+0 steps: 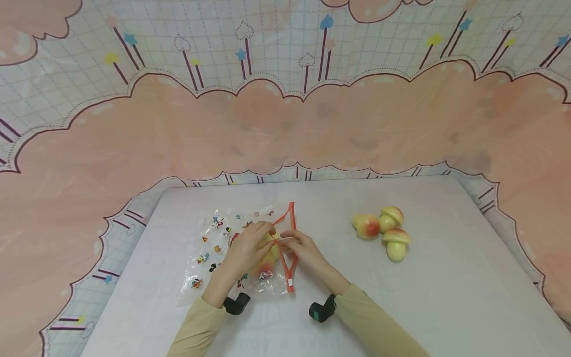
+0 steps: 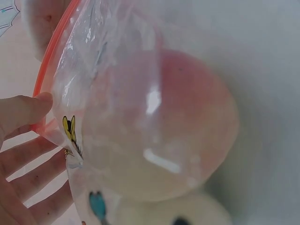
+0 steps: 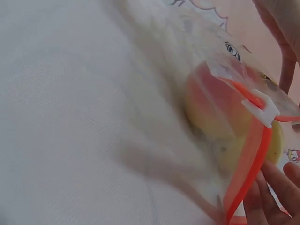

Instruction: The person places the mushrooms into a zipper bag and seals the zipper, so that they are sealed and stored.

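A clear plastic zip bag with cartoon prints lies on the table, its orange zip edge on the right side. Inside it is a yellow mushroom-shaped piece with a reddish cap. My left hand pinches the orange edge near its middle; in the left wrist view the thumb lies on the edge and the fingers behind it. Opposite, my right hand pinches the edge from the right, fingertips close to the left hand's. A white slider sits toward the near end of the zip, where the orange strips meet.
Three more mushroom-shaped pieces lie in a group to the right: one on its side, one behind and one in front. Black wrist devices sit at both wrists. A patterned cloth hangs behind the white table.
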